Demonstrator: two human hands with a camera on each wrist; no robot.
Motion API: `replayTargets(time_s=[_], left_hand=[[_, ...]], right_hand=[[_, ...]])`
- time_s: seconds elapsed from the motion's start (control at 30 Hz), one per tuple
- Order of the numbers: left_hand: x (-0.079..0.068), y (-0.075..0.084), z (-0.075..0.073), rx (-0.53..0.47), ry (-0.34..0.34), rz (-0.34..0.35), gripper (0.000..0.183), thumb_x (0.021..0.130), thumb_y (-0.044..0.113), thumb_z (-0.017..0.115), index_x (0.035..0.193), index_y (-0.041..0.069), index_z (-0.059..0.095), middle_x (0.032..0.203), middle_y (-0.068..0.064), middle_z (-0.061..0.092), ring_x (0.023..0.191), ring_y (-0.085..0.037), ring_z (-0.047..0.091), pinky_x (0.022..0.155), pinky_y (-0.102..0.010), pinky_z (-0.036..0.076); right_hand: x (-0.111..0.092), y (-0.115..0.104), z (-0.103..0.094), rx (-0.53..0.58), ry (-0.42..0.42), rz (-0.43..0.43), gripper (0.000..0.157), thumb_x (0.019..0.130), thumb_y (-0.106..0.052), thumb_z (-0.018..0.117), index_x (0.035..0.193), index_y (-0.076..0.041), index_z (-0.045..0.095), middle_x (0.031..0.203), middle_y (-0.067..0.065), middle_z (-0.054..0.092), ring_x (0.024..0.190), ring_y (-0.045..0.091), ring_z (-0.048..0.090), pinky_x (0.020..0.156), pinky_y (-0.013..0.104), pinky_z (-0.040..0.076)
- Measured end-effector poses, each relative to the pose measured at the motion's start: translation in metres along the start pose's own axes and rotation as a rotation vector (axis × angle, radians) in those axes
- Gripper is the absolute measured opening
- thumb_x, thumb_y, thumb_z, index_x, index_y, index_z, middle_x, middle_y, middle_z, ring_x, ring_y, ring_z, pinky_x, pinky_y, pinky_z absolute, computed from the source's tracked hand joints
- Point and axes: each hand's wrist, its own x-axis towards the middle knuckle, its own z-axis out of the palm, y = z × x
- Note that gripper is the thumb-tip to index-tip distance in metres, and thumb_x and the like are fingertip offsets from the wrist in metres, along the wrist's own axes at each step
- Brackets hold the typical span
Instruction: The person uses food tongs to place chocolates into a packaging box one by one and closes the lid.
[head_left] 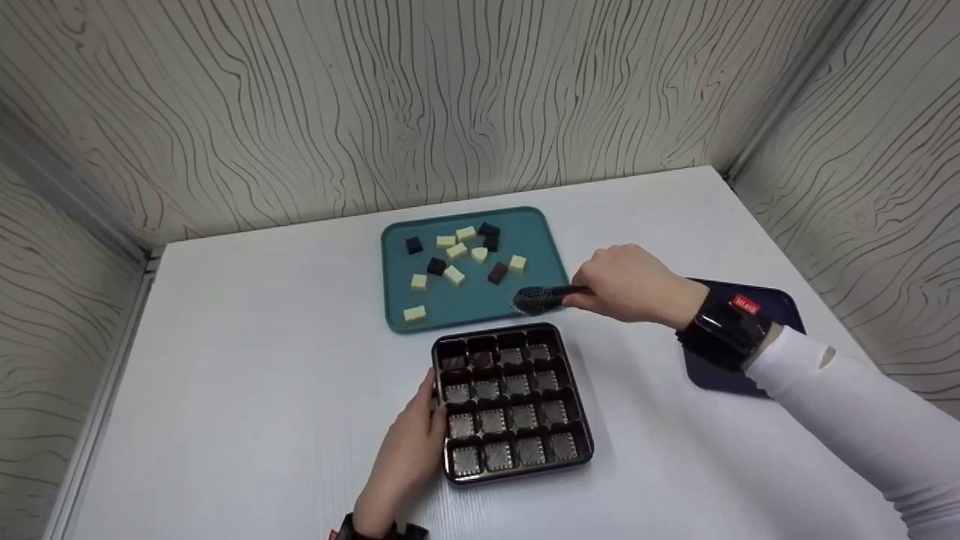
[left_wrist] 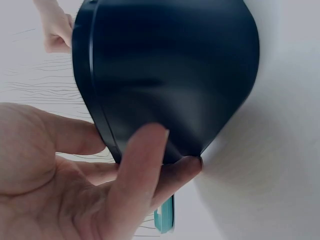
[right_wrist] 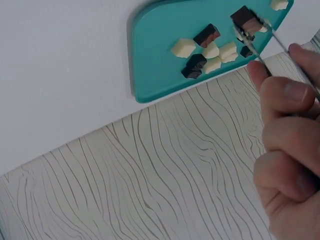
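Note:
My right hand (head_left: 626, 285) grips dark tongs (head_left: 540, 298) over the near right part of a teal tray (head_left: 472, 309). Between the tong tips, the right wrist view shows a brown chocolate piece (right_wrist: 246, 19). White chocolate pieces (head_left: 454, 275) and dark ones (head_left: 497, 273) lie scattered across that tray. Closer to me stands a dark box (head_left: 525, 478) divided into square compartments. Its two far-left compartments look darker brown inside; the others show ridged bottoms. My left hand (head_left: 409, 442) rests along the box's left side, its fingers (left_wrist: 180, 172) touching the wall in the left wrist view.
A dark blue tray (head_left: 724, 381) lies on the right of the white table (head_left: 285, 390), partly beneath my right forearm. Wood-patterned panels (head_left: 450, 105) rise behind the table and at both sides. The teal tray's near edge sits close to the box.

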Motion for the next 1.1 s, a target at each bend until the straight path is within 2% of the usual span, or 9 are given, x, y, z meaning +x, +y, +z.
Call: replayTargets(time_s=[0.1, 0.2, 0.3, 0.53, 0.73, 0.97, 1.1], left_hand=[[0.0, 0.0, 0.0, 0.001, -0.002, 0.002, 0.06, 0.108, 0.015, 0.053, 0.16, -0.007, 0.034, 0.149, -0.035, 0.056, 0.131, -0.052, 0.061, 0.108, -0.064, 0.05], [0.0, -0.001, -0.001, -0.003, -0.004, 0.009, 0.06, 0.108, 0.015, 0.052, 0.16, -0.008, 0.034, 0.15, -0.035, 0.055, 0.132, -0.052, 0.06, 0.108, -0.064, 0.05], [0.0, -0.002, -0.001, -0.006, -0.006, 0.018, 0.06, 0.108, 0.015, 0.052, 0.16, -0.008, 0.034, 0.151, -0.035, 0.054, 0.134, -0.053, 0.059, 0.109, -0.065, 0.049], [0.0, -0.001, -0.001, -0.008, -0.006, 0.007, 0.059, 0.108, 0.015, 0.052, 0.16, -0.007, 0.034, 0.153, -0.035, 0.053, 0.136, -0.052, 0.058, 0.11, -0.065, 0.049], [0.0, -0.001, 0.0, -0.005, -0.004, 0.006, 0.059, 0.108, 0.015, 0.052, 0.16, -0.007, 0.034, 0.152, -0.035, 0.053, 0.134, -0.052, 0.059, 0.109, -0.064, 0.05], [0.0, -0.002, 0.0, -0.005, -0.006, 0.009, 0.059, 0.108, 0.015, 0.052, 0.16, -0.007, 0.035, 0.152, -0.035, 0.053, 0.134, -0.052, 0.059, 0.109, -0.065, 0.05], [0.0, -0.001, 0.0, -0.008, -0.01, 0.006, 0.059, 0.108, 0.016, 0.052, 0.16, -0.007, 0.034, 0.152, -0.035, 0.053, 0.134, -0.052, 0.059, 0.109, -0.065, 0.049]], right_hand=[[-0.003, -0.005, -0.006, -0.056, -0.039, -0.108, 0.039, 0.096, -0.035, 0.075, 0.066, -0.013, 0.064, 0.056, -0.004, 0.052, 0.052, 0.011, 0.041, 0.05, 0.029, 0.035], [-0.006, -0.012, -0.008, -0.139, -0.034, -0.226, 0.041, 0.095, -0.038, 0.075, 0.064, -0.015, 0.062, 0.055, -0.003, 0.057, 0.049, 0.011, 0.044, 0.049, 0.033, 0.042], [-0.007, -0.019, -0.006, -0.197, -0.024, -0.292, 0.043, 0.095, -0.04, 0.075, 0.064, -0.014, 0.058, 0.056, -0.001, 0.06, 0.048, 0.013, 0.047, 0.05, 0.037, 0.047], [-0.001, -0.027, -0.003, -0.245, -0.058, -0.302, 0.043, 0.096, -0.04, 0.075, 0.065, -0.014, 0.059, 0.057, 0.0, 0.062, 0.048, 0.015, 0.05, 0.052, 0.039, 0.05], [0.007, -0.034, -0.004, -0.281, -0.098, -0.326, 0.049, 0.095, -0.04, 0.076, 0.059, -0.016, 0.052, 0.056, -0.003, 0.057, 0.047, 0.011, 0.043, 0.052, 0.035, 0.05], [0.019, -0.044, -0.008, -0.322, -0.158, -0.362, 0.056, 0.094, -0.04, 0.077, 0.057, -0.018, 0.042, 0.055, -0.006, 0.039, 0.05, 0.009, 0.028, 0.049, 0.027, 0.034], [0.027, -0.05, -0.01, -0.378, -0.177, -0.383, 0.054, 0.092, -0.043, 0.078, 0.058, -0.017, 0.045, 0.055, -0.006, 0.039, 0.05, 0.009, 0.028, 0.049, 0.026, 0.032]])
